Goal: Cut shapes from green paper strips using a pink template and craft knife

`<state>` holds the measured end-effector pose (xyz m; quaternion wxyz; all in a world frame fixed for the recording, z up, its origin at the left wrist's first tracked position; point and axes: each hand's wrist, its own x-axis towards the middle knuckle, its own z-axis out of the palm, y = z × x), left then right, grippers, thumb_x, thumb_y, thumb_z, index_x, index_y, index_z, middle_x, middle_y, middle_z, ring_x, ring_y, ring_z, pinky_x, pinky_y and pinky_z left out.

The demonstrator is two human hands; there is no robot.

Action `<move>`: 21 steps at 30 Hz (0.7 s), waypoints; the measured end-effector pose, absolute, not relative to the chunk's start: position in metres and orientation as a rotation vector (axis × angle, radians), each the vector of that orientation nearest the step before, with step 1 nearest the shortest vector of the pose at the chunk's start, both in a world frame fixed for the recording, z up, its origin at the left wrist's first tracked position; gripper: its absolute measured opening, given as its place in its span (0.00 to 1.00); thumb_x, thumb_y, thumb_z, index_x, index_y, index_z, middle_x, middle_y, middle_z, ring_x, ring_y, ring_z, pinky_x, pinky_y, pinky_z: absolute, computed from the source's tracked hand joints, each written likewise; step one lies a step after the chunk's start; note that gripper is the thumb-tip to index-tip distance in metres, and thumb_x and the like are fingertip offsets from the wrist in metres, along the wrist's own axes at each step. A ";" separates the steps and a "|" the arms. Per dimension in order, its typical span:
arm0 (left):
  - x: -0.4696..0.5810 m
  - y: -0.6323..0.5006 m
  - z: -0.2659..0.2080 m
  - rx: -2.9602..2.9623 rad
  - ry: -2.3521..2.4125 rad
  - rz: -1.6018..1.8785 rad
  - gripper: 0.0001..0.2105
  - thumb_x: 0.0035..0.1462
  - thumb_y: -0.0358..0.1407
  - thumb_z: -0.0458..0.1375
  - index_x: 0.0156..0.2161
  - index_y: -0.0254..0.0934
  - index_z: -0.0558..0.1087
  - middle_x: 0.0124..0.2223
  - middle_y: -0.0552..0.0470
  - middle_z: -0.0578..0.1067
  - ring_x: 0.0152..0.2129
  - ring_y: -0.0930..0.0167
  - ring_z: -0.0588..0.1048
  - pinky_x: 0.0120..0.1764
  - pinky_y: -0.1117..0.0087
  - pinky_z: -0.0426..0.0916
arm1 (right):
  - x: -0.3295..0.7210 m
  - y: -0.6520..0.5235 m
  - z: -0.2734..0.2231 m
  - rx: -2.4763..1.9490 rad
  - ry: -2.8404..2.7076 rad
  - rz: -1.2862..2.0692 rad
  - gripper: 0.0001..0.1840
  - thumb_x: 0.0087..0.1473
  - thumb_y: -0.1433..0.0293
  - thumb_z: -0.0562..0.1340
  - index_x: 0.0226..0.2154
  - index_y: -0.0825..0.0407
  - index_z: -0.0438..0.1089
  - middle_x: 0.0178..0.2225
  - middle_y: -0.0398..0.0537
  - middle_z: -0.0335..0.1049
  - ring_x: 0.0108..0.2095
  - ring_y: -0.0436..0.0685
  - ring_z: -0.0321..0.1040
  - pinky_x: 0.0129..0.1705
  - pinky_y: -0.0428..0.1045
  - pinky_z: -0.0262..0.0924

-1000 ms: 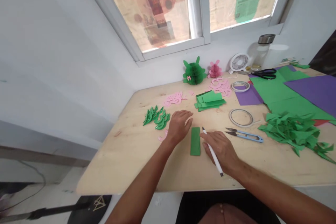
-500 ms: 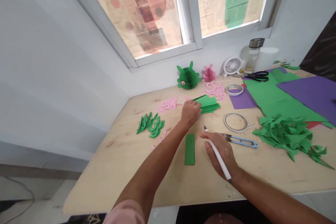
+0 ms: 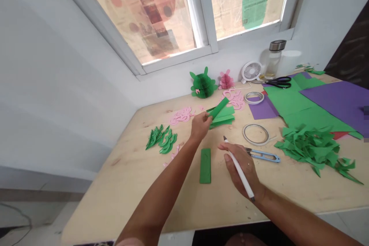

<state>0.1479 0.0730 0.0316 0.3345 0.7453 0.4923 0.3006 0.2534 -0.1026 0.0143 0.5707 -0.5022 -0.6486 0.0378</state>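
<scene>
Pinched in my left hand [image 3: 201, 126] is a narrow green paper strip [image 3: 219, 108], raised at a slant over a small stack of green paper pieces [image 3: 227, 117]. My right hand [image 3: 242, 163] is closed around a white pen [image 3: 240, 175], its dark tip pointing up and away from me. Between my forearms a folded green paper strip [image 3: 205, 166] lies flat on the table, with a faint mark near its top. Blue thread snips [image 3: 263, 155] rest just right of my right hand, partly hidden by it.
Green cut-outs [image 3: 161, 139] and pink cut-outs [image 3: 182, 115] lie left; tape rolls [image 3: 256, 134], green scraps [image 3: 311, 146] and purple paper [image 3: 340, 100] lie right. At the back are a green honeycomb figure [image 3: 204, 85], a pink one [image 3: 226, 80], a fan [image 3: 251, 71], a bottle [image 3: 275, 59] and scissors [image 3: 278, 82].
My left hand has lifted a green strip off the stack and come slightly toward me and left. The pen stays in my right hand. The view has shifted slightly.
</scene>
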 end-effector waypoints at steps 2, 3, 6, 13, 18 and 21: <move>0.136 0.054 0.035 1.758 1.216 0.822 0.15 0.65 0.43 0.57 0.49 0.33 0.71 0.46 0.47 0.75 0.39 0.69 0.76 0.42 0.63 0.74 | 0.254 -0.103 0.013 -1.208 -1.503 0.087 0.15 0.64 0.70 0.52 0.52 0.48 0.66 0.44 0.51 0.78 0.46 0.60 0.74 0.49 0.58 0.67; 0.129 0.043 0.036 1.666 1.181 0.843 0.15 0.65 0.44 0.56 0.45 0.32 0.72 0.41 0.48 0.76 0.34 0.71 0.77 0.38 0.65 0.74 | 0.255 -0.103 0.013 -1.226 -1.491 0.082 0.15 0.64 0.69 0.52 0.52 0.48 0.66 0.45 0.51 0.78 0.47 0.60 0.74 0.49 0.58 0.67; 0.106 0.008 0.041 1.407 1.115 0.913 0.17 0.58 0.48 0.59 0.34 0.32 0.72 0.32 0.44 0.79 0.26 0.71 0.77 0.31 0.71 0.72 | 0.256 -0.103 0.012 -1.273 -1.468 0.060 0.15 0.65 0.69 0.52 0.53 0.47 0.65 0.45 0.50 0.78 0.49 0.59 0.73 0.49 0.57 0.68; 0.039 -0.065 0.042 0.958 1.169 1.099 0.14 0.44 0.42 0.67 0.30 0.35 0.70 0.30 0.47 0.80 0.23 0.74 0.75 0.29 0.74 0.68 | 0.255 -0.101 0.002 -1.131 -1.781 -0.015 0.15 0.64 0.71 0.54 0.52 0.49 0.66 0.43 0.51 0.79 0.44 0.58 0.76 0.46 0.55 0.68; 0.011 -0.110 0.033 0.748 1.196 1.169 0.14 0.41 0.40 0.69 0.29 0.34 0.71 0.29 0.48 0.80 0.23 0.74 0.74 0.31 0.74 0.68 | 0.252 -0.100 -0.004 -1.124 -1.972 -0.041 0.14 0.64 0.71 0.54 0.50 0.50 0.68 0.42 0.52 0.79 0.41 0.58 0.77 0.45 0.56 0.69; 0.004 -0.126 0.029 0.669 1.199 1.190 0.14 0.41 0.39 0.70 0.28 0.34 0.71 0.29 0.48 0.79 0.23 0.73 0.75 0.31 0.73 0.69 | 0.252 -0.100 -0.005 -1.219 -2.029 -0.023 0.15 0.65 0.71 0.53 0.50 0.50 0.69 0.42 0.52 0.79 0.42 0.59 0.77 0.45 0.56 0.69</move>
